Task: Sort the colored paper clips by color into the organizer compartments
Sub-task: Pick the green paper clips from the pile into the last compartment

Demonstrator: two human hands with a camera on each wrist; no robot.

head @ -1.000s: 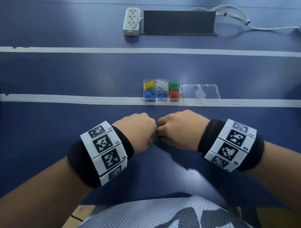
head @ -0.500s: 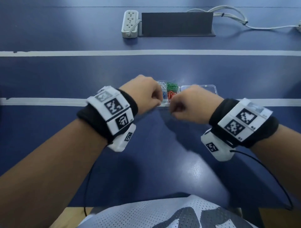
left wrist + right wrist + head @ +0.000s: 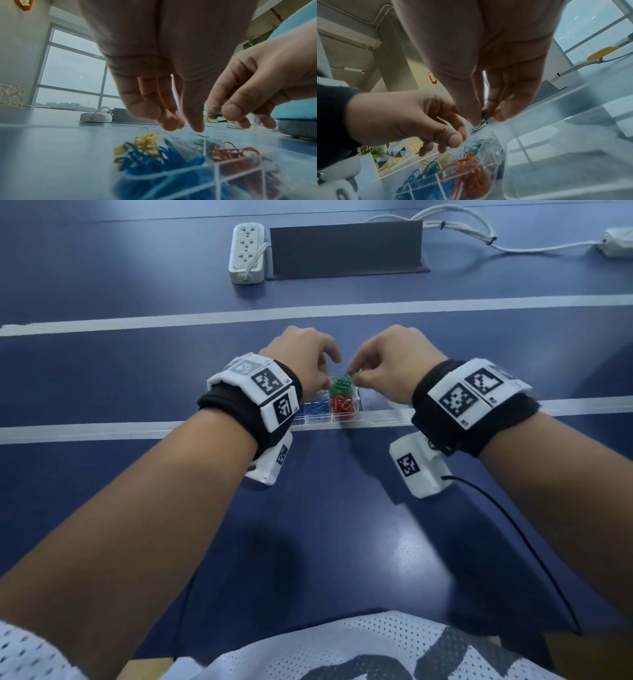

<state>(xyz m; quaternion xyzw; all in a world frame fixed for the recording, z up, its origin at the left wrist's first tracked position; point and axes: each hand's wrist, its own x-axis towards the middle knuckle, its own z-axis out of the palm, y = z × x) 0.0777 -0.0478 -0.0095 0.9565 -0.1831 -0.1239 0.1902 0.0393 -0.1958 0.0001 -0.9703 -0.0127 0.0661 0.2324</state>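
A clear organizer [image 3: 342, 422] lies on the blue table, with green clips [image 3: 340, 385], red clips [image 3: 343, 405] and blue clips [image 3: 317, 408] in separate compartments; yellow clips [image 3: 145, 136] show in the left wrist view. My right hand [image 3: 354, 376] hovers over the green compartment and pinches green paper clips [image 3: 214, 115] between thumb and fingers. Just left of it, my left hand [image 3: 185, 125] hangs over the organizer's middle with its fingers loosely straight and nothing in them. My hands hide the organizer's far-left compartments in the head view.
The organizer's clear lid [image 3: 556, 155] lies flat to its right, under my right wrist. A white power strip [image 3: 247, 253], a dark panel [image 3: 346, 246] and white cables [image 3: 479, 234] sit at the far edge. White tape lines [image 3: 102, 430] cross the table.
Both hands rose from the near table and moved forward over the organizer. The left fingers have uncurled; the right hand now holds green clips above the green compartment.
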